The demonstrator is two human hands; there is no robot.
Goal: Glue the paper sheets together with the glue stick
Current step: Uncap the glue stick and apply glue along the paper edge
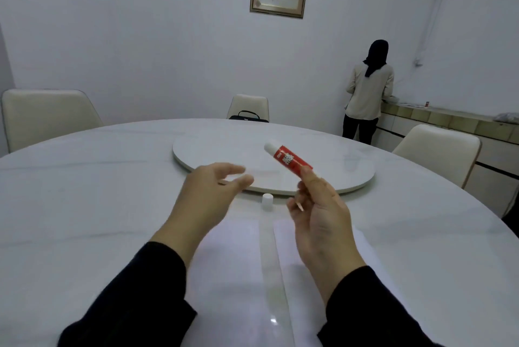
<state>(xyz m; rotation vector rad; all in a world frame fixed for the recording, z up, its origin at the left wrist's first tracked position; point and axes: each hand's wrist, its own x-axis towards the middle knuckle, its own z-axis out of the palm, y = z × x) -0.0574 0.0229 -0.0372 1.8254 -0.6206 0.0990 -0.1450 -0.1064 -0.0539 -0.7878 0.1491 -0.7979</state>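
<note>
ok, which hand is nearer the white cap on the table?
Hard to call in this view; the right, narrowly. The right hand, holding the glue stick, has its fingertips just right of the cap. The left hand hovers open to the cap's left.

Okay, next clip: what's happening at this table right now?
A person at a round white table is getting ready to glue paper. The right hand holds a red glue stick up, its white end exposed. Its cap stands on the table by the turntable. The left hand hovers open and blurred, holding nothing. Two paper sheets lie side by side below the hands, a gap between them.
</note>
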